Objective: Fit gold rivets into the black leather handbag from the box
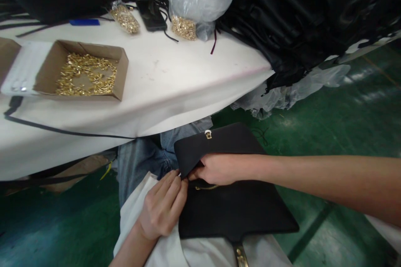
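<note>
Left fingers [171, 190] pinch the corner of a black leather-look bag [234, 206]; right fingers [196, 173] reach inside, hold unclear. Beyond them, a square gold clasp [208, 134] is fitted but unfastened.

Hands [163, 205] on blk bag [238, 212], gold pcs [102, 86]

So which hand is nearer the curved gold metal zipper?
Right. The right hand is directly beside the zipper; the left hand is farther off, past its left end.
</note>
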{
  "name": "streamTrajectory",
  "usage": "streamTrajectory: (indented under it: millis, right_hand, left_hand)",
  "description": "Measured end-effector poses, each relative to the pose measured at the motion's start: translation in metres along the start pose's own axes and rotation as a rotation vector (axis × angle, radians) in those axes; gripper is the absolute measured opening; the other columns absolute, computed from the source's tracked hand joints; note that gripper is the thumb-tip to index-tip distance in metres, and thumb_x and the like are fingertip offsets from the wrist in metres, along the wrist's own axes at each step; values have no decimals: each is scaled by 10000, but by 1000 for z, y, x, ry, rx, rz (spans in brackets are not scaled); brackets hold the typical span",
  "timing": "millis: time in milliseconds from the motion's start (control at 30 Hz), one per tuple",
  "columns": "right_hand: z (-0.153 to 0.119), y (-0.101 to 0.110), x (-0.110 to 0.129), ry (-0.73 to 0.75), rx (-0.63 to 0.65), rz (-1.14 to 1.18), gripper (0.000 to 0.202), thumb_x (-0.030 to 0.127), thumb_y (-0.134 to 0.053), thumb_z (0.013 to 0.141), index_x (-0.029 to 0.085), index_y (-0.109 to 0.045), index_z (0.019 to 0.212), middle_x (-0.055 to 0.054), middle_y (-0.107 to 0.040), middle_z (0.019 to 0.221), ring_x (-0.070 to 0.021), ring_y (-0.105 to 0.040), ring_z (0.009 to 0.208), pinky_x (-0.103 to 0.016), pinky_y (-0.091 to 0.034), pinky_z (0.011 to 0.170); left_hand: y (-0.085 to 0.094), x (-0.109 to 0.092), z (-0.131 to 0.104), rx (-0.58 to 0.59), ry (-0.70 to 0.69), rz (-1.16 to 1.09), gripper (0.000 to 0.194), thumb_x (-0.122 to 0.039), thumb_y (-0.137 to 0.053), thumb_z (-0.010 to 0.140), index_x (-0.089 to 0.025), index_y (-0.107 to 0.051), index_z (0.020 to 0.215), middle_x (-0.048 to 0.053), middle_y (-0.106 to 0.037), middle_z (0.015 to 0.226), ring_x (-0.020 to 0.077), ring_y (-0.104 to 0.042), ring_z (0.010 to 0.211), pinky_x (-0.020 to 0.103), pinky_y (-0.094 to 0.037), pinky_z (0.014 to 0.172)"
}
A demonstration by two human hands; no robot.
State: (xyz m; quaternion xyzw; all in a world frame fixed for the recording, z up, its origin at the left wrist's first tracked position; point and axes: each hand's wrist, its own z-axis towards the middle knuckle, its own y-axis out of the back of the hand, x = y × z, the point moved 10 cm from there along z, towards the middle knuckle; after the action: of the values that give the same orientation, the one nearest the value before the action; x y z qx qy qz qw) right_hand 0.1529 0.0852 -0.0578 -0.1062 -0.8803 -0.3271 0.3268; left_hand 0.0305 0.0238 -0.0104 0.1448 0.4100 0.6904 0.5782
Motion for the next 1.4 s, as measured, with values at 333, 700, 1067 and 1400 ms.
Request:
streamTrajectory:
  millis: [333, 700, 1067, 1400]
  right_hand:
    - [12, -17, 9, 148, 119, -102, 385, 407, -737, 1083, 187, -690, 1395, -118, -696, 1417, -289, -728, 1191, -490, -647, 1003]
    - [24, -35, 2, 157, 128, -109, 238, 376, -708, 1107, 196, -734, 1260, -89, -751, 1258, -209, -749, 1009, -383, -670, 878]
    - [11, 12, 30, 166, -104, 9, 145, 89, -594, 1028, 131, -732, 1022, -76, -793, 1010, -179, -680, 856, -282, -532, 841]
    - [27, 0, 30, 210, -107, 64, 122, 97, -600, 997, 140, -706, 1040, -101, -792, 1093, -225, -685, 973, -330, -530, 971]
  left_hand:
    - [-6, 2, -3, -15, 15, 4, 201, -24, -530, 1058, -24, -722, 1118, 188, -798, 999, 325, -813, 1071, 447, -711, 960]
    - [-3, 3, 2, -1, 4, -51, 196, -38, -523, 1063, -45, -713, 1110, 173, -802, 989, 310, -814, 1061, 454, -695, 1007]
    - [0, 21, -8, -19, 369, 31, 185, -58, -650, 1048, -123, -680, 1218, 131, -801, 1075, 210, -792, 933, 301, -639, 870]
    - [16, 10, -15, 76, 388, 131, 310, -38, -564, 1050, -102, -687, 1327, 192, -793, 1288, 268, -809, 1075, 377, -669, 936]
